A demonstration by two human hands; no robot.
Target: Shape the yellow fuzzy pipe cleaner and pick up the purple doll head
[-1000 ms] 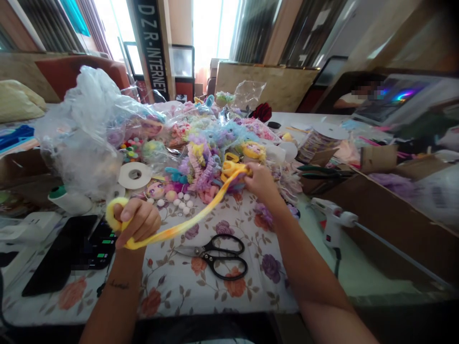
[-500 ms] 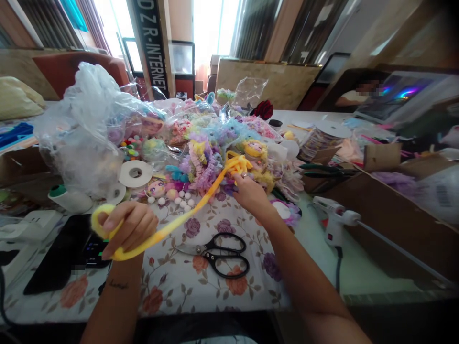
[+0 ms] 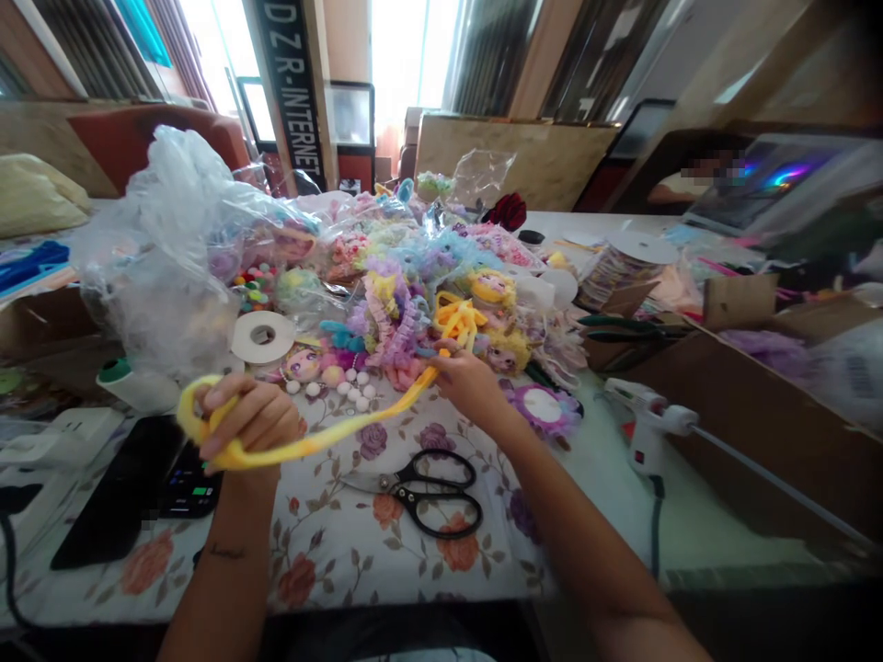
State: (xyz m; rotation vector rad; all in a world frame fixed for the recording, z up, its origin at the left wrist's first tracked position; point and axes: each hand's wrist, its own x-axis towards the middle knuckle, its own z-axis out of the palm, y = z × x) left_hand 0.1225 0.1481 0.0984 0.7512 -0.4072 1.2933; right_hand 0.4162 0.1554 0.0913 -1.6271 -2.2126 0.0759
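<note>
Yellow fuzzy strip (image 3: 345, 433), gripped by the left hand (image 3: 253, 421) and right hand (image 3: 475, 384), is partly hidden inside them.

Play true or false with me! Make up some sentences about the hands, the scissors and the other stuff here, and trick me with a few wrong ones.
1. The left hand holds a yellow strip. True.
2. The right hand holds the scissors. False: they lie on the flowered cloth, and that hand is on the yellow strip.
3. The scissors have black handles. True.
4. The glue gun is left of the scissors. False: it is to their right.
5. The white roll has a hole in its middle. True.
</note>
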